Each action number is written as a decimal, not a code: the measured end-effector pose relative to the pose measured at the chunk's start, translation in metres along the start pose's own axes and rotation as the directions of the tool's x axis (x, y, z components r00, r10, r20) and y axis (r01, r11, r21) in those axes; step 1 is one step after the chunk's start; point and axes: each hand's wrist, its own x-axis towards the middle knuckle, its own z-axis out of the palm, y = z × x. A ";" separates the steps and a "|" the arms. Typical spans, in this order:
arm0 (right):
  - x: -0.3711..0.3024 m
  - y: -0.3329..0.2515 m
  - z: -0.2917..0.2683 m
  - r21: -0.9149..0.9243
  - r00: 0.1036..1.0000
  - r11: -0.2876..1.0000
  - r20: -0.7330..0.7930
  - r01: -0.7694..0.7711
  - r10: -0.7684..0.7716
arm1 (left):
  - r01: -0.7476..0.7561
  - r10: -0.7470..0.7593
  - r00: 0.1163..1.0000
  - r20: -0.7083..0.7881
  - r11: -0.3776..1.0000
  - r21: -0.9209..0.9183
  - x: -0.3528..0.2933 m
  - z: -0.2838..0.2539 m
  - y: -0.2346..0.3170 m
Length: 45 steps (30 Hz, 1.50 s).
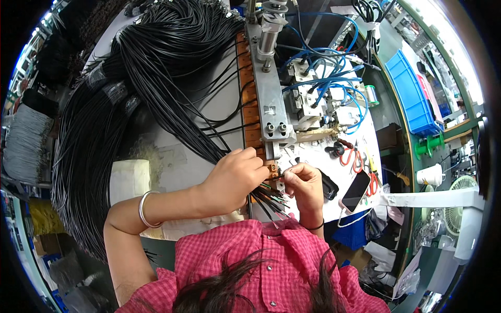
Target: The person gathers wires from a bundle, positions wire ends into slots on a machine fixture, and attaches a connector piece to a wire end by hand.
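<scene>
Big bundle of black cables (99,130) fans across the left of the bench (177,156) (seriously a lot of them); left hand (235,175) is clenched around their ends, stripped tips (271,195) poking out just below it; right hand (302,182) pinches one wire end right beside the metal jig (271,99); phone (356,190) and red scissors (357,159) lie further right.

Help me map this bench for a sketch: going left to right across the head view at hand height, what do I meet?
White block → silver bangle → left hand → right hand → smartphone → white paper cup → small fan.
</scene>
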 end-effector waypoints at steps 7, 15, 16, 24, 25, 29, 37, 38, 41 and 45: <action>0.008 0.007 -0.008 -0.293 0.998 0.956 -0.056 -0.024 0.008 | -0.040 0.046 0.992 -0.120 0.997 0.059 0.001 0.007 -0.002; 0.012 0.001 -0.014 -0.237 0.977 0.951 0.037 -0.197 0.212 | -0.013 0.014 1.000 -0.007 0.990 0.138 -0.004 0.009 -0.002; 0.011 0.000 -0.014 -0.221 0.973 0.951 0.036 -0.217 0.230 | -0.017 0.018 1.000 -0.005 0.991 0.136 -0.003 0.006 -0.002; 0.001 -0.007 0.000 -0.239 0.987 0.968 -0.154 -0.084 0.047 | -0.065 -0.034 0.945 0.325 0.955 0.291 -0.004 -0.021 -0.021; 0.001 -0.006 0.000 -0.238 0.987 0.968 -0.155 -0.081 0.045 | -0.033 -0.022 0.973 0.231 0.972 0.231 -0.002 -0.018 -0.016; 0.002 -0.001 0.006 -0.212 0.989 0.972 -0.082 0.103 -0.122 | 0.010 -0.011 1.000 0.012 0.993 0.115 0.002 -0.011 -0.004; 0.003 0.001 0.007 -0.158 0.992 0.981 -0.030 0.116 -0.122 | -0.005 0.008 1.000 -0.025 0.991 0.131 0.000 -0.004 -0.004; 0.002 0.002 0.006 -0.178 0.993 0.979 -0.042 0.103 -0.112 | -0.008 0.010 1.000 -0.012 0.991 0.134 0.000 -0.005 -0.003; 0.002 0.002 0.006 -0.218 0.993 0.973 -0.068 0.076 -0.093 | 0.005 -0.004 1.000 -0.014 0.992 0.128 0.000 -0.005 -0.003; 0.002 -0.005 0.009 -0.125 0.994 0.990 -0.087 0.058 -0.069 | 0.036 -0.032 0.999 -0.039 0.995 0.097 0.003 -0.005 -0.004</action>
